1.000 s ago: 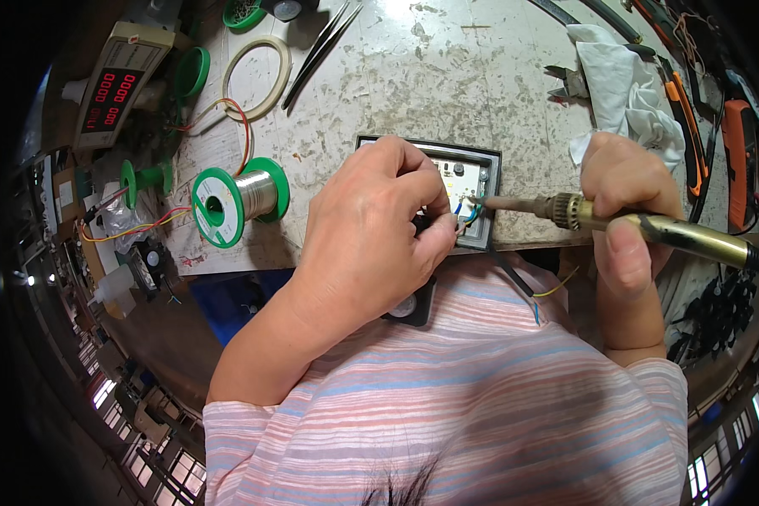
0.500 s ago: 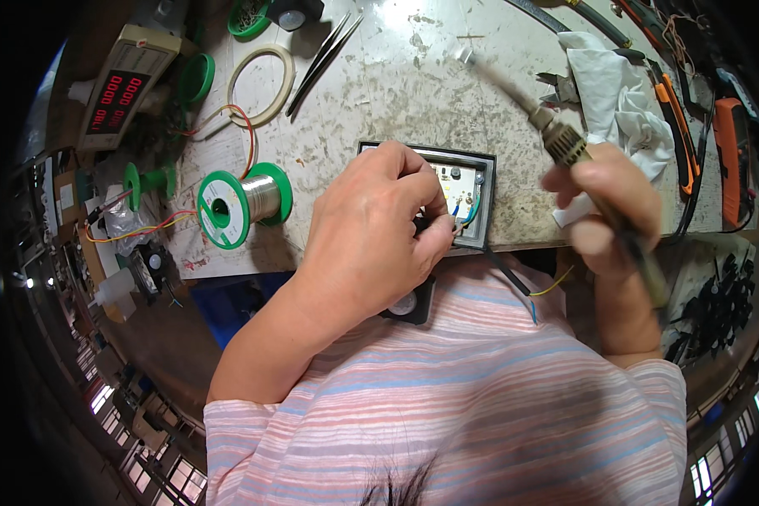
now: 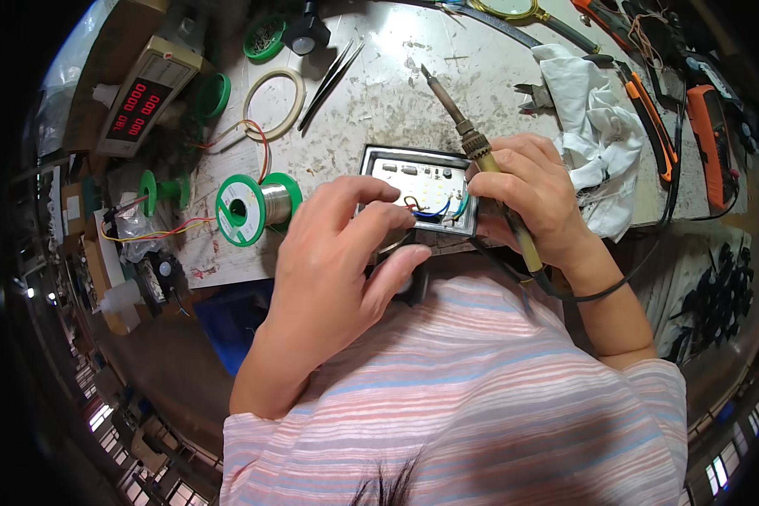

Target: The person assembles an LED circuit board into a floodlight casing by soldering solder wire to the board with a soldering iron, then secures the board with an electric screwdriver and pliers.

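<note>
My right hand [image 3: 535, 198] is closed round a soldering iron [image 3: 521, 229], its bare tip pointing up and away over the bench. The same hand is against the right side of a shallow black-framed box [image 3: 368, 160] near the bench's front edge. Inside the box is a white circuit board [image 3: 422, 180] with small components and blue, green and dark wires [image 3: 434, 212]. My left hand [image 3: 329, 244] hovers over the box's left front corner, thumb and fingers apart, nothing visible between them. Partly hidden below it is a black part [image 3: 413, 289] close to my shirt.
A solder spool [image 3: 240, 209], a tape ring [image 3: 250, 99] and tweezers [image 3: 333, 84] lie to the left. Beyond them stands a meter with a red display [image 3: 139, 105]. At right are a white cloth [image 3: 594, 152], an orange cutter [image 3: 649, 118] and an orange-black tool [image 3: 710, 148]. The iron's cable [image 3: 594, 297] loops over my forearm.
My left hand has let go of the wires and spread its fingers, baring more of the board. The right hand, with the iron, has come left to the box. The whole view has shifted slightly.
</note>
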A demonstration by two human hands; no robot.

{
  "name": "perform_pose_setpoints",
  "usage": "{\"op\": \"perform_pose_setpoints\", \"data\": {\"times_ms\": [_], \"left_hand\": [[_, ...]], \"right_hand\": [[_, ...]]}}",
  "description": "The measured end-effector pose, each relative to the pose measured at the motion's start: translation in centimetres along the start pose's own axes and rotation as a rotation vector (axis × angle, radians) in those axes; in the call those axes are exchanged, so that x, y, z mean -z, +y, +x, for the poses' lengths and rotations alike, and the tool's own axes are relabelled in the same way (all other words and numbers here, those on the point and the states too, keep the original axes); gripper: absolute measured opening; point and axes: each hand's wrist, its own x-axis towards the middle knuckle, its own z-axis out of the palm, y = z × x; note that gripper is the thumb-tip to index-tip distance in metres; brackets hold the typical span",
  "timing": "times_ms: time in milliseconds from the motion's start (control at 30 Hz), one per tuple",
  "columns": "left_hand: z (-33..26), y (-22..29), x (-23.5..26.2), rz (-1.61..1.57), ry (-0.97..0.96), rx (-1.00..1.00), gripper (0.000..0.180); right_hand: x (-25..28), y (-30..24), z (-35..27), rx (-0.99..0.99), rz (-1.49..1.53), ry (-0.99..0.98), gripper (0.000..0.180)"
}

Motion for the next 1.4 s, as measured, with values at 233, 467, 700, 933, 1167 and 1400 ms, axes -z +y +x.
{"op": "perform_pose_setpoints", "data": {"times_ms": [233,467,700,933,1167,1400], "left_hand": [[-1.8,1.1,0.1,0.241,0.112,-0.071,0.039],[-1.1,-2.3,-4.8,0.246,0.275,-0.069,0.041],[-1.1,-2.7,-5.7,0.158,0.423,-0.139,0.042],[-0.3,-2.8,-6.0,0.255,0.383,-0.153,0.032],[0.1,-3.3,-6.0,0.266,0.364,-0.193,0.037],[-0.1,-3.5,-6.4,0.259,0.361,-0.183,0.038]], "right_hand": [[-2.1,-1.7,0.4,-0.033,-0.168,0.259,0.032],[-4.8,-2.8,1.0,-0.105,-0.118,0.370,0.029],[-5.3,-3.0,-1.0,-0.083,0.011,0.386,0.038],[-4.7,-3.2,-1.2,-0.118,0.083,0.401,0.039],[-2.9,-2.8,-1.8,-0.183,0.223,0.482,0.034],[-0.5,-1.1,-3.2,-0.169,0.375,0.519,0.046]]}}
